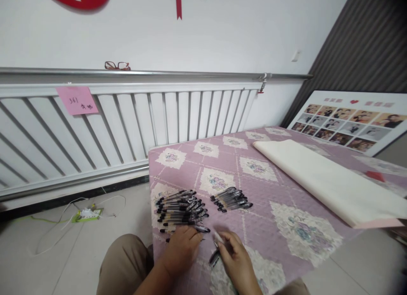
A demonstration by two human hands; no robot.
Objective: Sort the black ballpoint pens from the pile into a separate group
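My left hand [182, 251] is closed over a pen [168, 240] at the near end of a pile. That pen's dark end sticks out on the left and a thin point shows on the right; my fingers hide its middle. Just above the hand lies the pile of black-and-clear capped pens [182, 210], stacked roughly side by side. A smaller group of pens [230, 198] lies to its right. My right hand [237, 257] pinches a small pale piece [218, 237], too blurred to name. Below its fingertips is a black pen part [215, 259], partly hidden by the hand.
A purple floral cloth [187, 170] covers the table. A long cream roll or folded sheet [324, 176] lies at the right, before a photo board [346, 121]. A white radiator [178, 117] stands behind. Left on the floor, a power strip [88, 215] trails cords.
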